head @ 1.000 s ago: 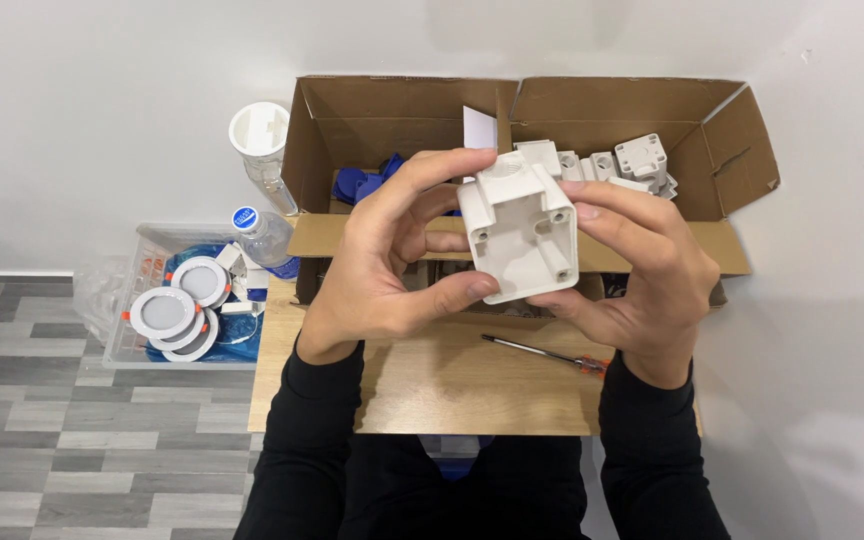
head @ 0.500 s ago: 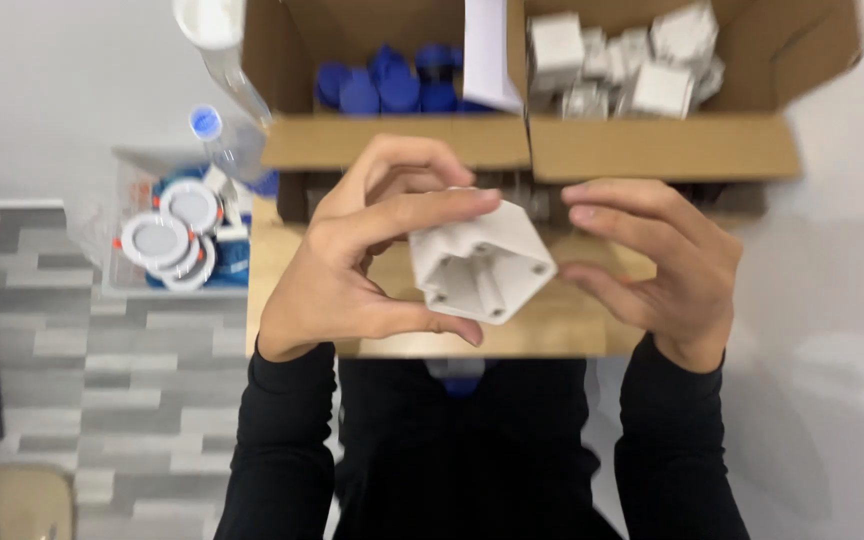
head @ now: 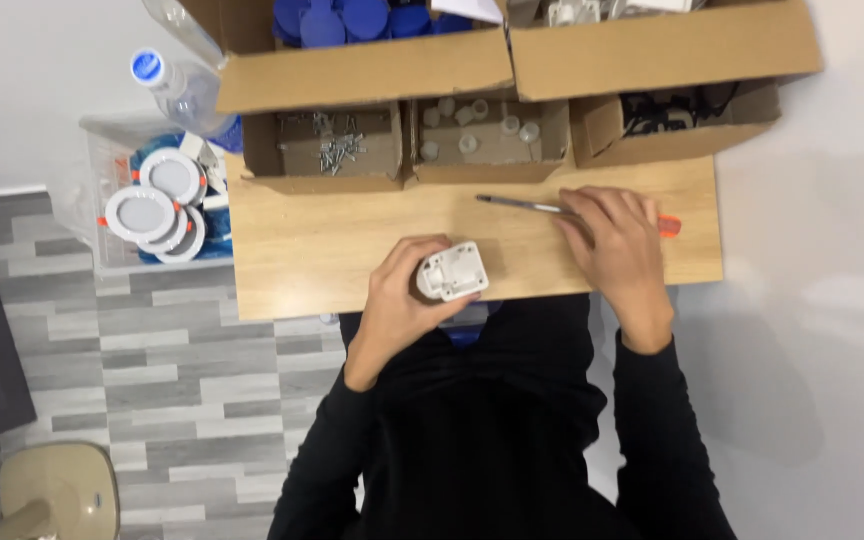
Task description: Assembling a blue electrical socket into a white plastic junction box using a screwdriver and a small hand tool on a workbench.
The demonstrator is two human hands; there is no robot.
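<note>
From the head camera, looking straight down, the left hand [head: 402,295] grips a small white plastic part [head: 452,271] at the near edge of the wooden bench [head: 302,250], fingers curled around its left side and the thumb under it, so the part sits just above the bench's front edge, roughly at its middle. The right hand [head: 617,240] lies flat and spread on the bench toward the near right corner, its fingers resting on a screwdriver [head: 527,205] whose thin metal shaft points left along the bench and whose orange handle tip shows just past the hand on the right; whether the fingers have closed around it I cannot tell. Along the far edge of the bench stand three small open cardboard trays: the left tray [head: 292,175] holds loose screws [head: 337,150], the middle tray [head: 417,172] holds small white caps [head: 472,125], and the right tray [head: 612,145] holds black wires [head: 652,105]. Behind them sits a large cardboard box [head: 652,50] with blue round pieces [head: 352,18] on its left side. Off the left edge of the bench, a clear bin [head: 102,265] holds round white light fittings [head: 152,205], and a plastic bottle [head: 177,90] with a blue cap lies near the far left corner. Both sleeves are black.
</note>
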